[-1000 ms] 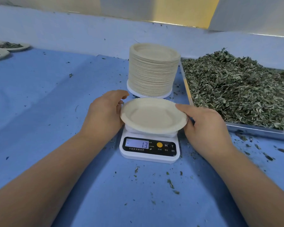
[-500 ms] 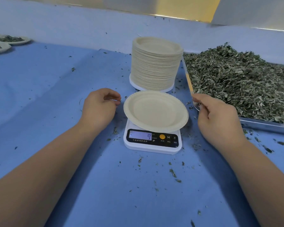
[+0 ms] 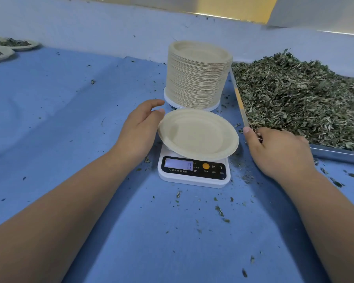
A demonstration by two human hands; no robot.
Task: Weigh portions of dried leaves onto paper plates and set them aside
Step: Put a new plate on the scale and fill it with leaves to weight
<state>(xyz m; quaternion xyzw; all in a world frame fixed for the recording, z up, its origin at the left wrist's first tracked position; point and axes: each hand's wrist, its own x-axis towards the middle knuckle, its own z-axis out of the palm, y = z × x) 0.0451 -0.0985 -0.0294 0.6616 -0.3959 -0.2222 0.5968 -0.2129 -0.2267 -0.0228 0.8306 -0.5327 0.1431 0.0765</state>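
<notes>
Two bare forearms reach in from the near edge over the blue-covered bench (image 3: pixel 49 123), where loose leaf crumbs (image 3: pixel 219 210) are scattered. Between the arms stands a small white scale (image 3: pixel 194 177), its display showing 0, and on it sits an empty paper plate (image 3: pixel 196 135), tilted slightly and overhanging the scale on both sides. The left hand (image 3: pixel 140 129) lies just beside the plate's left rim, its grip spread with the fingers straight and pointing away from the person; whether a fingertip touches the rim cannot be told. The right hand (image 3: pixel 278 152) is at the near corner of a metal tray (image 3: pixel 335 154), thumb by the tray's edge and fingers curled down into the dried leaves (image 3: pixel 298 99) heaped there. The back of the hand hides the fingers, so whether this grip is pinching leaves cannot be told. Just behind the scale stands a tall stack of plates (image 3: pixel 198 74), close to the tray's left rim. Far off at the left edge sit filled plates (image 3: pixel 14 44) of leaves, well apart from the scale.
</notes>
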